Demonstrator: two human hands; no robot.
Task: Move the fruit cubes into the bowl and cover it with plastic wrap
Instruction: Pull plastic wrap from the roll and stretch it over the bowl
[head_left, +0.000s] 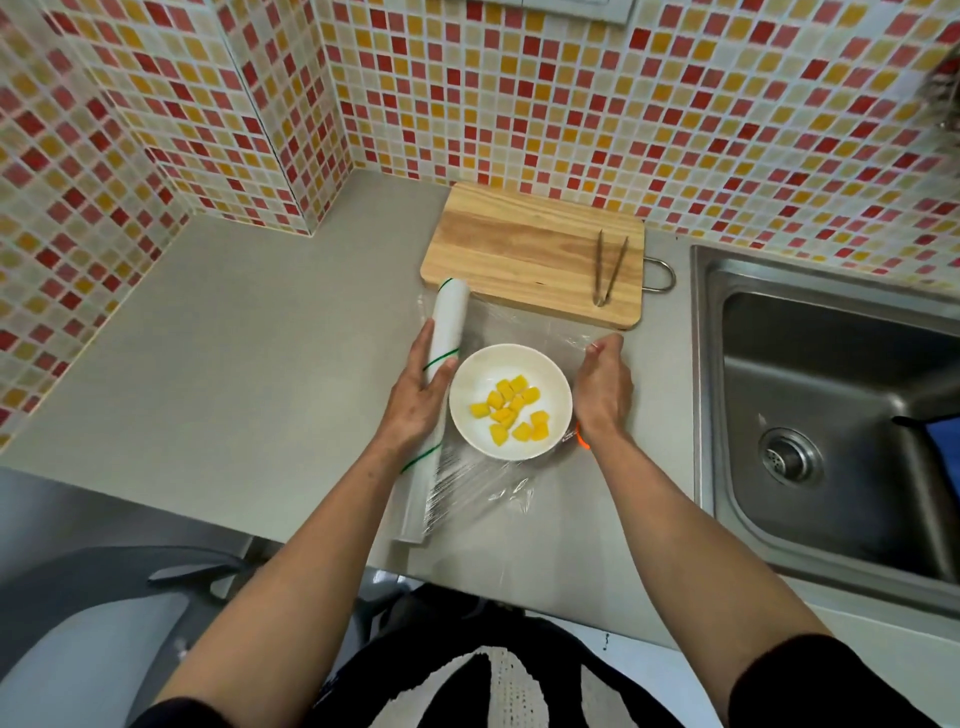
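Two hands are seen over a grey desk (234, 364), one on each side of a white bowl (510, 402). Yellow fruit cubes (511, 413) are heaped inside the bowl, about a dozen of them, slightly right of its middle. The bowl is set on the desk just in front of a wooden board (524, 249).

A roll (441, 364) of plastic wrap, white with thin green stripes, is laid lengthwise just left of the bowl, its far end beside the board's near left corner. The left hand (418, 387) is laid on the roll with fingers nearly straight along it and the thumb on the bowl side; it is pressed down rather than closed round it. A clear sheet (524, 327) of wrap is drawn from the roll to the right, over the bowl. Whether the sheet is touching the bowl's rim cannot be told. Near the desk's front edge the film is seen bunched and wrinkled.

The right hand (602, 382) is held just right of the bowl, its fingers curled, and the far right edge of the sheet is pinched in them.

Small tongs (609, 267) are laid on the right part of the board. A steel sink (831, 405) is set into the desk at the right. Mosaic tiles (623, 104) in red, orange and cream are seen on the walls behind.
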